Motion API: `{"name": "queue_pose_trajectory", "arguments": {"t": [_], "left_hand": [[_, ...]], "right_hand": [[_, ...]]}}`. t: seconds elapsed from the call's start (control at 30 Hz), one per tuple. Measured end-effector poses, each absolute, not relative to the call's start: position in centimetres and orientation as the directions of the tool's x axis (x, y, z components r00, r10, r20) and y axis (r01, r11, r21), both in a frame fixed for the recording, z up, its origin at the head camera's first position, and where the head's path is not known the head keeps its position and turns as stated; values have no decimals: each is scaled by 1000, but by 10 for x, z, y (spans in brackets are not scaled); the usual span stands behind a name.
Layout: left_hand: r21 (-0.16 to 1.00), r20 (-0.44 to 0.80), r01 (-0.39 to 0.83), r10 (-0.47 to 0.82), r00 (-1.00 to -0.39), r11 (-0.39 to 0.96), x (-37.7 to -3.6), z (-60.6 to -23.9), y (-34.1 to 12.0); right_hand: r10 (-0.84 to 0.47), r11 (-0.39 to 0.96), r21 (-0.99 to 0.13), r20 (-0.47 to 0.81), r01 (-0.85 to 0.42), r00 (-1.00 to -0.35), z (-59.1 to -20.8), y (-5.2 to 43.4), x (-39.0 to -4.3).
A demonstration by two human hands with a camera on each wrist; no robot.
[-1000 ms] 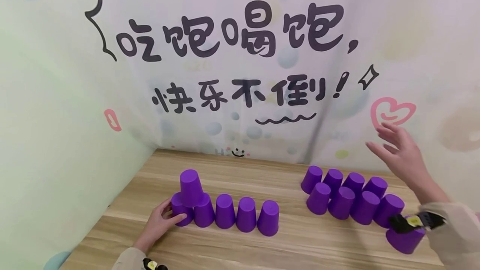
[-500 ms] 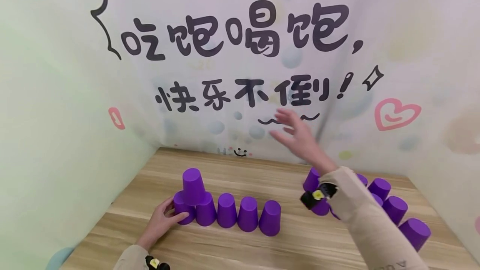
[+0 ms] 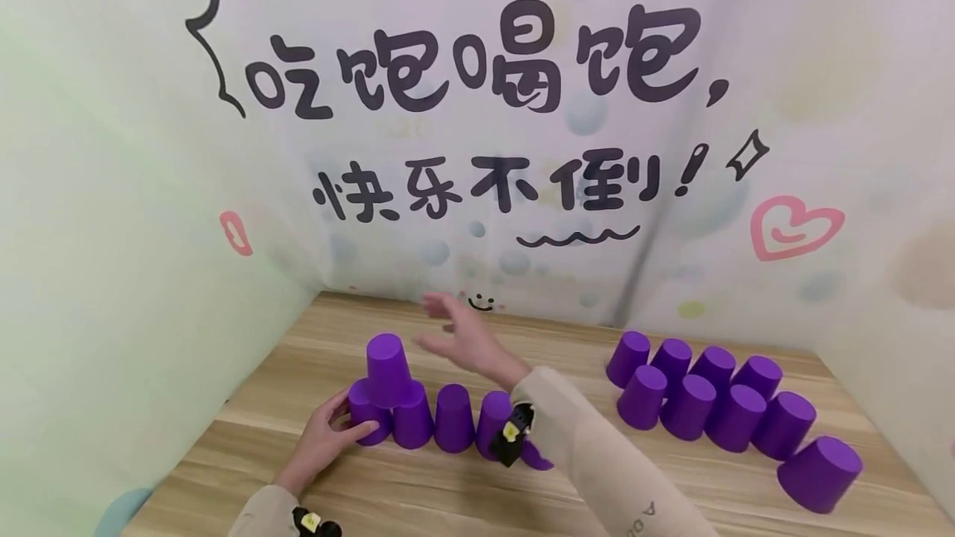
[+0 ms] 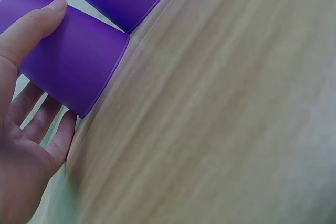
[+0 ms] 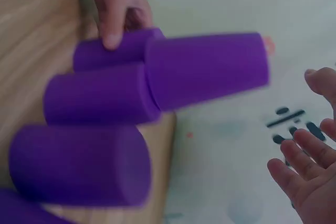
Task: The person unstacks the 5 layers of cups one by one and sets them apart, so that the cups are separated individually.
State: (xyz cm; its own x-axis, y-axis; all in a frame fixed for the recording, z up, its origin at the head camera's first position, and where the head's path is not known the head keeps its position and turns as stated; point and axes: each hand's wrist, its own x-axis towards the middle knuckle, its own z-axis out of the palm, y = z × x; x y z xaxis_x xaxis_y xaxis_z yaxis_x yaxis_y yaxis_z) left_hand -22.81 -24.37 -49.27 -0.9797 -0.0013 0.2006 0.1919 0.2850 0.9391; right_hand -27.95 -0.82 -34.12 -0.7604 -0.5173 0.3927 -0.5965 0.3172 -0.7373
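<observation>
Overhead, our left hand (image 3: 328, 437) grips the end cup (image 3: 363, 413) of the near row on the wooden table (image 3: 418, 487), while our right hand (image 3: 466, 338), fingers spread and holding nothing, hovers just beside the stacked cup (image 3: 388, 370). At our left wrist, thumb and fingers curl round that end cup (image 4: 73, 61). At our right wrist, loose fingers (image 5: 302, 177) sit near the stacked cup (image 5: 207, 69).

Bare table (image 3: 574, 355) lies between my left row of purple cups (image 3: 448, 421) and the right cluster of cups (image 3: 709, 396); passage there is free. My right hand (image 3: 466, 342) hovers beyond the row, beside the stacked cup (image 3: 388, 370). Backdrop wall (image 3: 149, 272) blocks far and left.
</observation>
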Motion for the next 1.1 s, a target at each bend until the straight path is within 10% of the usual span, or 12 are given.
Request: {"name": "queue_pose_trajectory", "arguments": {"t": [0.63,1.1], "left_hand": [[950,197,191,1,-980,247,-225,-490,-243],[943,196,180,-31,-980,280,-228,-495,-243]], "right_hand": [[-545,268,-806,324,-527,-773,-377,-50,-263],[-459,247,-780,428,-574,-779,-322,-13,-274]]}}
